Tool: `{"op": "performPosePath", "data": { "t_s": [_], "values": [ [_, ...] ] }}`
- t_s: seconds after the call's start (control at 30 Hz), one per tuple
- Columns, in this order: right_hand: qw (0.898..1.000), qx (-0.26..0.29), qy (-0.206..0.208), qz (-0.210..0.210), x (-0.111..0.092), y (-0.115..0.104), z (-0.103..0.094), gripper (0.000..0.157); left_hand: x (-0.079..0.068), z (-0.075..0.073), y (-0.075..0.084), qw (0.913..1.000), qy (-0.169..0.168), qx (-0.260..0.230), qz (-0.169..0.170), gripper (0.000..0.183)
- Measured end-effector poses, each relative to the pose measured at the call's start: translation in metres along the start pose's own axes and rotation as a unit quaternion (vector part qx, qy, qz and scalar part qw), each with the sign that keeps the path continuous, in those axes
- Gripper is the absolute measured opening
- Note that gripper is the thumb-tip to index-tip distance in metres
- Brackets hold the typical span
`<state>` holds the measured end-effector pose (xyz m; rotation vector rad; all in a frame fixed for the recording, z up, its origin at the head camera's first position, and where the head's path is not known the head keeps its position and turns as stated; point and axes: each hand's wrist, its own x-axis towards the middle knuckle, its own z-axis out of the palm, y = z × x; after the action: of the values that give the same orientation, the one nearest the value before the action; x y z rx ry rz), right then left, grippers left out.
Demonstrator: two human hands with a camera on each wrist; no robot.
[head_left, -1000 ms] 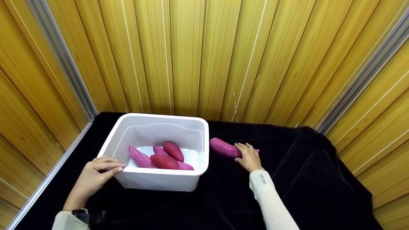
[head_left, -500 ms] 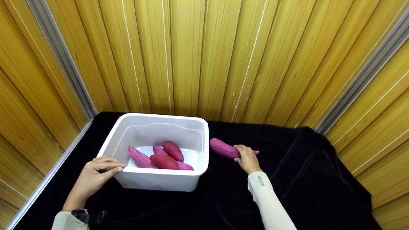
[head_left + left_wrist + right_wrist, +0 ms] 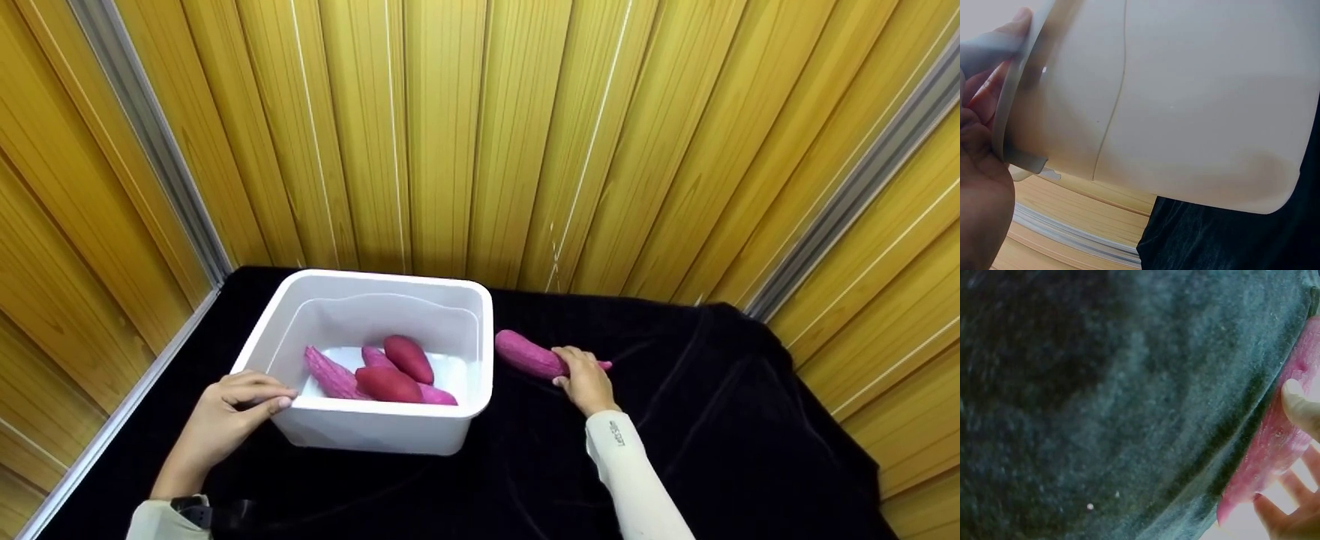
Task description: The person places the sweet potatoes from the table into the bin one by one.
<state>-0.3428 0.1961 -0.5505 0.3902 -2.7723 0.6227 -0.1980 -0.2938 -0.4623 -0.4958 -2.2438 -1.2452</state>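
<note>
In the head view a long pink sweet potato [image 3: 529, 354] lies on the black cloth, just right of the white tub [image 3: 375, 427]. My right hand [image 3: 587, 381] grips it near its thin tail end. The right wrist view shows the thumb [image 3: 1297, 402] on one side of its pink skin and the other fingers on the far side. My left hand [image 3: 229, 412] pinches the tub's near left rim between thumb and fingers; the left wrist view shows that rim [image 3: 1008, 107] in its grasp. Inside the tub lie two smooth red sweet potatoes [image 3: 388, 385] and paler pink ones [image 3: 330, 375].
Black velvety cloth [image 3: 720, 420] covers the table, with folds at the right. Yellow wood-look panels [image 3: 442, 135] wall in the back and both sides, and grey metal strips [image 3: 847, 180] run up the corners.
My right hand has drawn back slightly toward me on the sweet potato, showing more of its tail. The left hand stays on the rim, and the head view has shifted a little.
</note>
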Motion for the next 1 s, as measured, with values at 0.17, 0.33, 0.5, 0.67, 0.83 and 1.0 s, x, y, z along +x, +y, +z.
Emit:
{"op": "performPosePath", "data": {
  "t_s": [0.17, 0.33, 0.5, 0.67, 0.83, 1.0],
  "values": [
    [1.000, 0.006, 0.003, 0.004, -0.0019, -0.0003, -0.0012, 0.052, -0.0004, 0.0013, -0.0016, 1.0000, 0.003, -0.004, 0.001, 0.026],
    [1.000, 0.010, 0.001, 0.019, -0.0027, -0.0012, -0.0012, 0.053, -0.0002, 0.0023, -0.0005, 0.9998, 0.008, -0.016, 0.001, 0.029],
    [0.999, 0.021, 0.001, 0.034, -0.0020, -0.0038, -0.0011, 0.053, -0.0004, 0.0022, -0.0017, 0.9996, 0.013, -0.017, 0.016, 0.030],
    [0.999, 0.020, 0.012, 0.022, -0.0006, -0.0052, -0.0004, 0.053, -0.0009, 0.0017, -0.0049, 0.9995, 0.020, -0.012, 0.020, 0.030],
    [1.000, -0.008, 0.012, -0.001, -0.0020, -0.0038, -0.0004, 0.053, -0.0012, 0.0021, -0.0046, 0.9996, 0.018, -0.012, 0.019, 0.031],
    [0.999, -0.029, 0.011, -0.015, -0.0013, -0.0020, -0.0029, 0.053, -0.0006, 0.0020, -0.0021, 0.9997, 0.013, -0.013, 0.014, 0.030]
  ]
}}
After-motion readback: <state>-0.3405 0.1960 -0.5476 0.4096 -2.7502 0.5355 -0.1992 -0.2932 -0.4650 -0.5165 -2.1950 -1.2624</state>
